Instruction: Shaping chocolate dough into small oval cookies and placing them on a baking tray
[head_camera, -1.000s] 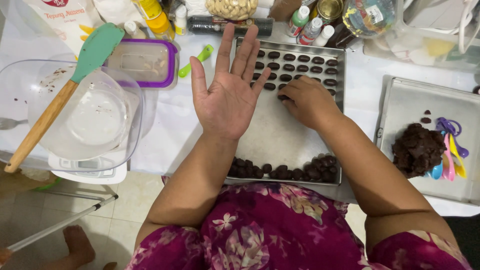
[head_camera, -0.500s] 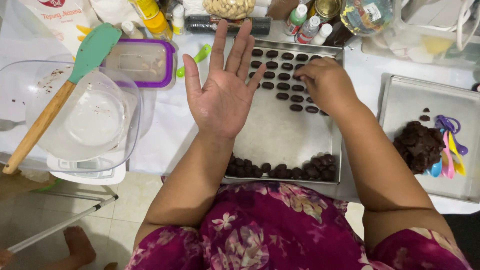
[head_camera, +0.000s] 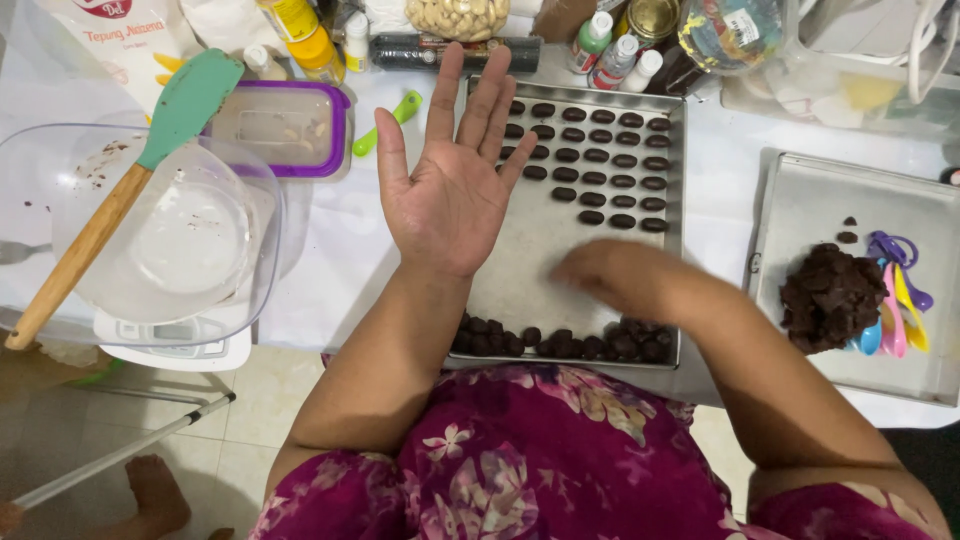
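Observation:
My left hand (head_camera: 452, 176) is held flat, palm up and fingers spread, empty, over the left edge of a metal baking tray (head_camera: 520, 262). Rows of small dark chocolate dough pieces (head_camera: 600, 165) fill the tray's far half, and a heap of unshaped dark pieces (head_camera: 560, 342) lies along its near edge. My right hand (head_camera: 605, 275) is blurred, low over the tray's bare middle just above that heap; its fingers are curled and I cannot tell if it holds anything.
A second tray (head_camera: 800, 215) on the right carries a lump of dark dough (head_camera: 830, 295) and coloured measuring spoons (head_camera: 895, 300). On the left a clear bowl (head_camera: 60, 160) with a teal spatula (head_camera: 120, 190) sits on a scale. A purple-rimmed box (head_camera: 280, 125), bottles and jars line the back.
My right hand has drawn back from the rows of pieces at the far side of the tray towards the heap at the near edge. The left hand has stayed open.

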